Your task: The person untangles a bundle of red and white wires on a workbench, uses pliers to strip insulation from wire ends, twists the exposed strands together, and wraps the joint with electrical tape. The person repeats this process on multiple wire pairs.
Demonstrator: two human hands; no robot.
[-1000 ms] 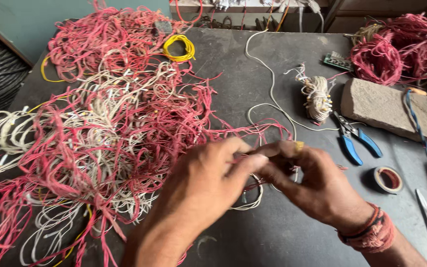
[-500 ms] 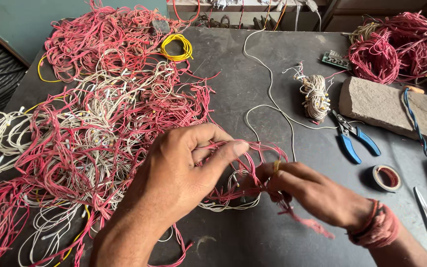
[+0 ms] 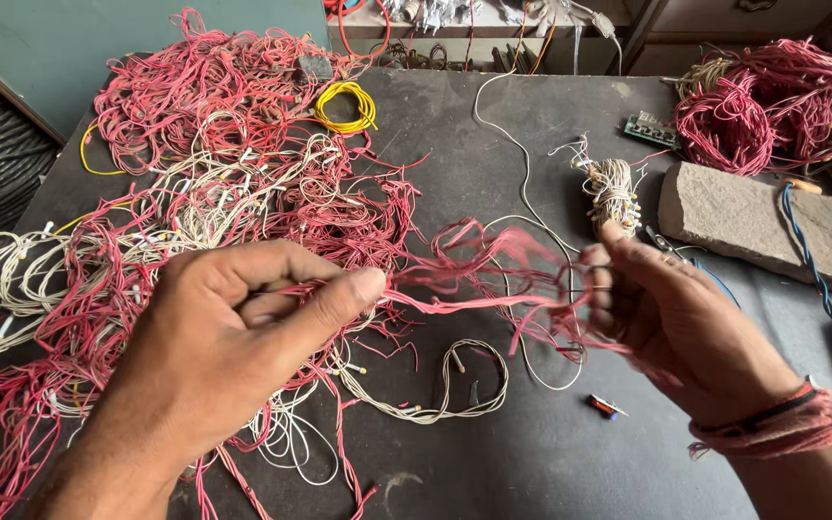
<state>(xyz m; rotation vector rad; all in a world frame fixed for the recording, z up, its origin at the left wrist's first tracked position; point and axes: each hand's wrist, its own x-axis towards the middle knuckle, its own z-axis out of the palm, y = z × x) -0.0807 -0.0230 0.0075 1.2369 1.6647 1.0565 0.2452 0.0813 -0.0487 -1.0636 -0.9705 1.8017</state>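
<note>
While taut, red wires (image 3: pixel 474 300) between hands.

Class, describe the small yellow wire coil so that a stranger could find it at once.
Start at the big heap of red wires at the far left of the dark table. On its right edge lies the yellow coil, the only neat, bright yellow ring there.

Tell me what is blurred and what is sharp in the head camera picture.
Head view: the right hand and the bunch of thin red wires stretched from it are motion-blurred; the left hand, the yellow wire coil and the grey stone block are sharp; soft, even light, no glare.
</note>
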